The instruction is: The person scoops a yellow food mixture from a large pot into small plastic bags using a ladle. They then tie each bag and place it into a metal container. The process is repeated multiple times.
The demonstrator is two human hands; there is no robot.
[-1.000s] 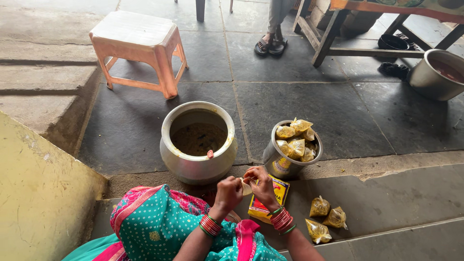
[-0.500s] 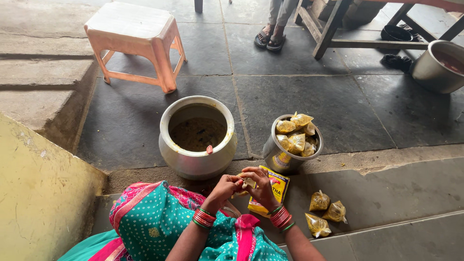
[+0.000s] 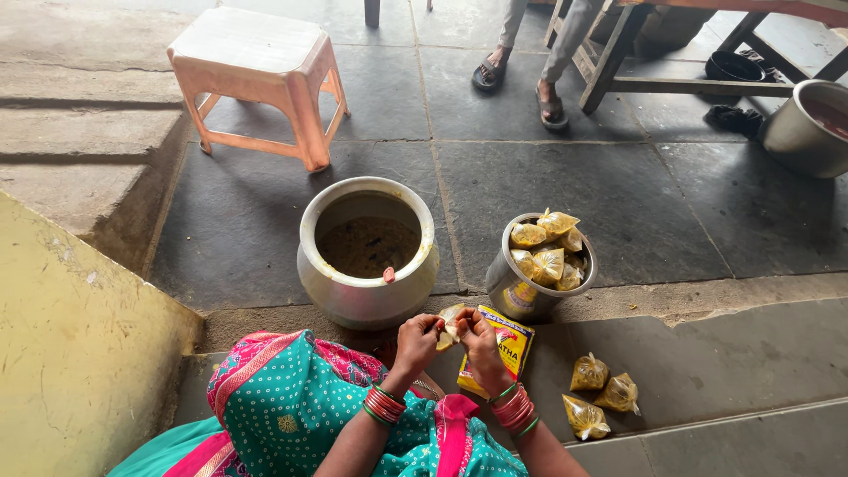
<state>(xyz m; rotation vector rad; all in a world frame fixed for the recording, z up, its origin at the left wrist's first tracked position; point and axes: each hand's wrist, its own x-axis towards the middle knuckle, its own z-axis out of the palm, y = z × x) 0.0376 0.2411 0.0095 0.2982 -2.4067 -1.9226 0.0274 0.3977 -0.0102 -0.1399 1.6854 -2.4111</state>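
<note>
My left hand [image 3: 416,340] and my right hand [image 3: 478,336] are together in front of me, both pinching a small clear pouch [image 3: 450,321] of yellow stuff. Red and green bangles ring both wrists. Just beyond my hands stands a big metal pot [image 3: 367,301] with dark brown liquid and a small pink handle at its rim. To its right a smaller steel pot [image 3: 521,299] is heaped with filled yellow pouches [image 3: 548,243]. Under my right hand lies a flat yellow packet [image 3: 508,347]. Three tied pouches [image 3: 597,394] lie on the step to the right.
A pink plastic stool [image 3: 261,76] stands at the back left. Another person's sandalled feet [image 3: 521,84] are beside a wooden bench frame [image 3: 620,56] at the back. A metal basin [image 3: 806,128] sits far right. A yellow wall [image 3: 71,353] rises on my left.
My hands have come closer together over the small pouch and shifted slightly; the view has tilted a little. The pots and pouches have not moved.
</note>
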